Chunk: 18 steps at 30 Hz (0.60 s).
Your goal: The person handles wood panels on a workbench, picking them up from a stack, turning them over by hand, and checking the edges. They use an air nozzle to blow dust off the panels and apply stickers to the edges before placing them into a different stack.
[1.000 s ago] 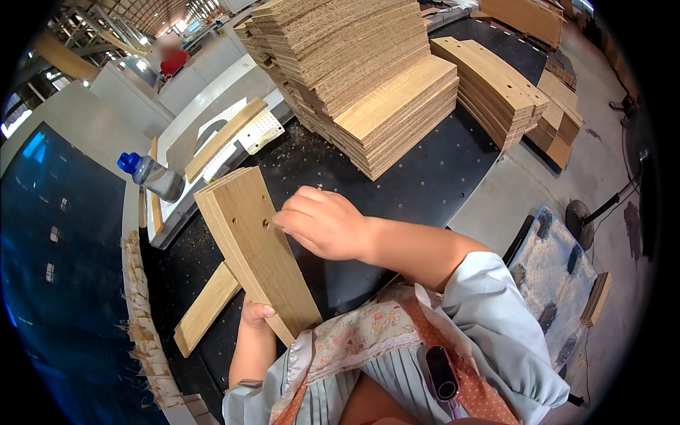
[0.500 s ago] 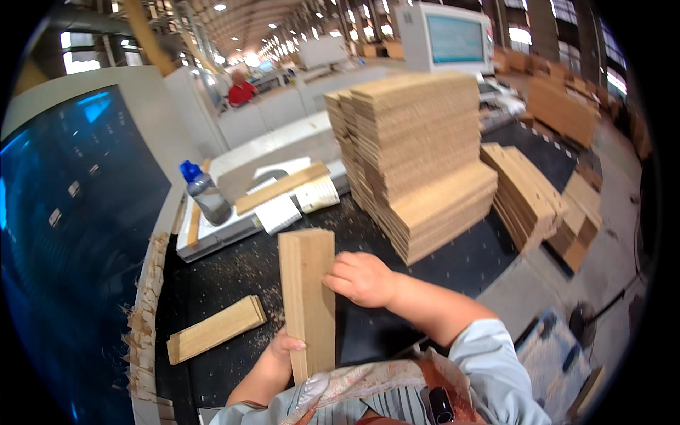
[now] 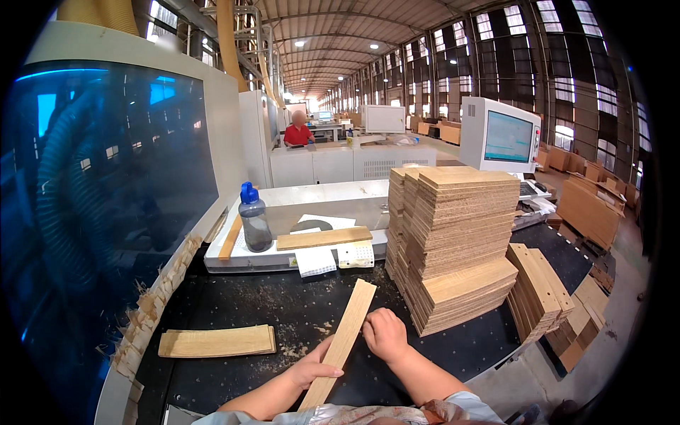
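A long, narrow wooden board (image 3: 345, 338) is tilted up in front of me, its far end leaning right. My left hand (image 3: 316, 365) is closed around its lower part, thumb across the face. At the board's right edge, my right hand (image 3: 387, 334) is closed with bent fingers. Whatever those fingers may pinch is hidden. To the left, a small stack of short wooden boards (image 3: 216, 342) lies on the black work table (image 3: 234, 301). A tall pile of boards (image 3: 464, 227) stands to the right, beyond my right hand.
A bottle with a blue cap (image 3: 255, 219), papers (image 3: 315, 262) and a wooden strip (image 3: 324, 238) rest on the white ledge behind. More boards (image 3: 538, 290) are stacked at right. A dark machine window (image 3: 120, 184) borders the left. A person in red (image 3: 297, 133) is far off.
The view has tipped up and levelled. The held wood has turned from its broad face to a narrow one and now leans right. My right hand remains beside its edge.
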Available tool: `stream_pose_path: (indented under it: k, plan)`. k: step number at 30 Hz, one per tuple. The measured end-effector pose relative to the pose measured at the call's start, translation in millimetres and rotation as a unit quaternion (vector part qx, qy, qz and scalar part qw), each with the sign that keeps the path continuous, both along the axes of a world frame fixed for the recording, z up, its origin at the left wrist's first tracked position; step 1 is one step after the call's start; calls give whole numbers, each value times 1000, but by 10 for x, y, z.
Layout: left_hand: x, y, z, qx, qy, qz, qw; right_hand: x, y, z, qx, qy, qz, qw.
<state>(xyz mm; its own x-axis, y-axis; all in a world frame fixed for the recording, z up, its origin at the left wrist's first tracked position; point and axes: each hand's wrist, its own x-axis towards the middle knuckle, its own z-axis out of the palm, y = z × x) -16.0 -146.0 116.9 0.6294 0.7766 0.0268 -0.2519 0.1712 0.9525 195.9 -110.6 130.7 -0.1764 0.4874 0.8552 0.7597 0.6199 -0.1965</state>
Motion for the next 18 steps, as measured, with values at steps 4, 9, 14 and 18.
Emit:
stream_pose_path:
  k: [4,9,14,18]
  plan:
    - [-2,2,-18,5,6,4,1000,-68,-34,-63,-109,158,50,980]
    - [-42,12,-51,-13,-7,-7,1000,-60,-42,-65,-95,189,96,973]
    - [-69,7,-80,-39,-21,-25,999,-2,20,-78,19,75,103,992]
    - [-61,-33,4,-64,-37,-32,997,195,74,69,62,-117,117,984]
